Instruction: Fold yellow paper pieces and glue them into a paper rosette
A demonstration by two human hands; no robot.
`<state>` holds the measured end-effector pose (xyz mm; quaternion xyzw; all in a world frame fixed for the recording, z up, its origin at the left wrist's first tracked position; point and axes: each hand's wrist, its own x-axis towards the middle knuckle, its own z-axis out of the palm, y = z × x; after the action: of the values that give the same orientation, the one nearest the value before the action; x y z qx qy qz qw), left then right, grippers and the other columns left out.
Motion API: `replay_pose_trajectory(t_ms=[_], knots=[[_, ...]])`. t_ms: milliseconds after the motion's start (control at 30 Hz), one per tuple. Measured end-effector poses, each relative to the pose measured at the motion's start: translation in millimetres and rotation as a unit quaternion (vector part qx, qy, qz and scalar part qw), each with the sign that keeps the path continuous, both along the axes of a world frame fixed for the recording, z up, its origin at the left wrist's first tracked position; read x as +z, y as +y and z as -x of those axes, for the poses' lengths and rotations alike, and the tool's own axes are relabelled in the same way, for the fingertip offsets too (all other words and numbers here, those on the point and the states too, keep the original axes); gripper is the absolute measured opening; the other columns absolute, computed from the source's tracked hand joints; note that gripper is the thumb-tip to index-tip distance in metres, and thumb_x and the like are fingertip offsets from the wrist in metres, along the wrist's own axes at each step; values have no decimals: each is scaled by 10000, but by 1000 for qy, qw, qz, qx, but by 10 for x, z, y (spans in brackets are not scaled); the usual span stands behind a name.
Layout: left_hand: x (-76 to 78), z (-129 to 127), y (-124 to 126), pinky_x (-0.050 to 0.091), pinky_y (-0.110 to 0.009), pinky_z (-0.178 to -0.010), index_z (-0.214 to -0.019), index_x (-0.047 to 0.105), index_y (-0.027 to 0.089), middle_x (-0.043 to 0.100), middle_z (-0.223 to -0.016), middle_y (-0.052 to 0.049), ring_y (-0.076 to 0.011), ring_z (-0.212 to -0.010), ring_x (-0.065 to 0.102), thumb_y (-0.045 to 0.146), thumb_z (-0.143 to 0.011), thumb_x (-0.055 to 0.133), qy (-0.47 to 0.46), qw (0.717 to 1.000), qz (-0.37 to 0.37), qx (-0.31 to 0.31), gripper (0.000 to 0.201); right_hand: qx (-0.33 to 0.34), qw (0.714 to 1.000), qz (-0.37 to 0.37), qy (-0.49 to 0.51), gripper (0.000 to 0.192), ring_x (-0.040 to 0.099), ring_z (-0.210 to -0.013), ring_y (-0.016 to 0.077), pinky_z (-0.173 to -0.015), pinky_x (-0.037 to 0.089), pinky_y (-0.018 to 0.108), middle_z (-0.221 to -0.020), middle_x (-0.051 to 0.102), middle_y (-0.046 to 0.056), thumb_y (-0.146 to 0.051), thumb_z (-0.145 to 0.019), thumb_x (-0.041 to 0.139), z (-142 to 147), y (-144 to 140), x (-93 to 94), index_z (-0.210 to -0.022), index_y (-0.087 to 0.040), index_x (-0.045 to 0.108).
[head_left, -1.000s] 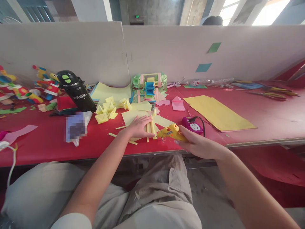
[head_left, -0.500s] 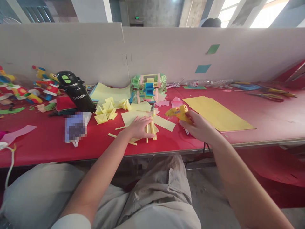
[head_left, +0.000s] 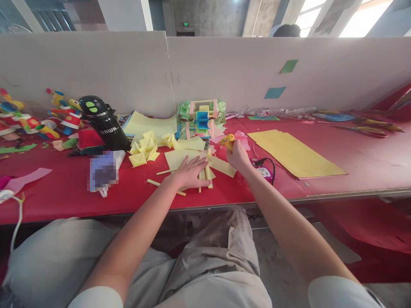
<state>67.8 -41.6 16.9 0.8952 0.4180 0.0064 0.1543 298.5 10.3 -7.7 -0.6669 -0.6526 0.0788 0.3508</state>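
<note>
Presently the right hand (head_left: 238, 156) is wrapping closed around the yellow glue gun (head_left: 228, 140), holding it just right of the yellow paper sticks (head_left: 205, 173), while the left hand (head_left: 190, 172) is pressing flat, fingers spread, on those sticks.

Craft workshop: red worktable (head_left: 353, 167) strewn with coloured paper, grey partition boards (head_left: 224, 72), bare concrete hall behind.

Matt yellow paper sticks (head_left: 205, 174) and sheets (head_left: 297, 153) lie on a smooth red tabletop (head_left: 353, 167) beside a glossy black plastic flask (head_left: 102, 124).
</note>
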Motion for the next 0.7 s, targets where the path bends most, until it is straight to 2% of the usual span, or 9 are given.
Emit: replay_pose_trajectory(t_ms=[133, 200, 333, 433, 500, 567, 633, 700], knots=[[-13, -5, 4, 2, -549, -1235, -1573, 262, 244, 135, -1675, -51, -295, -1549, 94, 723, -860, 400, 3, 1000, -2, -4, 870, -37, 999, 22, 19, 356, 591, -962, 346, -807, 484, 478, -1055, 623, 203, -230, -794, 503, -24, 66, -90, -1139, -164, 448], [-21, -4, 9, -5, -553, -1235, -1577, 249, 226, 132, -1675, -55, -290, -1550, 89, 719, -864, 395, 4, 1000, -2, -7, 880, -48, 998, 5, 36, 440, 583, -1025, 339, -849, 488, 479, -1122, 612, 199, -255, -786, 529, -32, 67, -125, -1203, -163, 421], [-40, 1, 24, -22, -552, -1234, -1577, 247, 254, 130, -1675, -49, -284, -1552, 80, 723, -860, 396, 1, 1000, -1, -7, 870, -51, 993, -101, 34, 603, 507, -1200, 329, -981, 441, 515, -1291, 531, 211, -275, -795, 528, -11, -20, -75, -1351, -157, 330], [-54, 4, 33, -28, -555, -1232, -1572, 252, 287, 131, -1676, -38, -290, -1552, 74, 728, -852, 409, 0, 1000, 2, -9, 858, -50, 980, -191, 3, 521, 463, -1264, 333, -1015, 408, 536, -1336, 482, 223, -259, -867, 440, 53, -171, 70, -1370, -143, 364], [-64, 3, 35, -28, -558, -1231, -1569, 253, 293, 136, -1676, -37, -296, -1551, 75, 739, -849, 403, -3, 1000, 1, -14, 860, 12, 978, -206, -7, 391, 496, -1225, 316, -996, 424, 508, -1285, 527, 196, -252, -909, 391, 116, -273, 148, -1284, -180, 473], [-75, -3, 39, -26, -564, -1230, -1568, 255, 284, 146, -1675, -42, -303, -1550, 78, 734, -848, 408, -6, 1000, -5, -17, 863, 129, 976, -173, -15, 261, 556, -1121, 287, -956, 450, 458, -1141, 606, 144, -237, -907, 396, 185, -340, 162, -1096, -221, 576], [-89, -11, 44, -20, -568, -1230, -1569, 253, 268, 152, -1674, -50, -309, -1549, 79, 715, -845, 429, -4, 1000, -12, -13, 868, 218, 967, -129, -12, 163, 589, -1009, 259, -903, 470, 408, -1008, 634, 101, -223, -869, 444, 250, -365, 114, -928, -231, 595], [-102, -19, 51, -17, -569, -1231, -1570, 248, 264, 152, -1674, -49, -310, -1549, 76, 699, -841, 447, -1, 1000, -15, -10, 872, 244, 964, -102, 1, 76, 592, -926, 239, -848, 476, 373, -939, 629, 81, -228, -820, 501, 295, -360, 41, -842, -225, 574]])
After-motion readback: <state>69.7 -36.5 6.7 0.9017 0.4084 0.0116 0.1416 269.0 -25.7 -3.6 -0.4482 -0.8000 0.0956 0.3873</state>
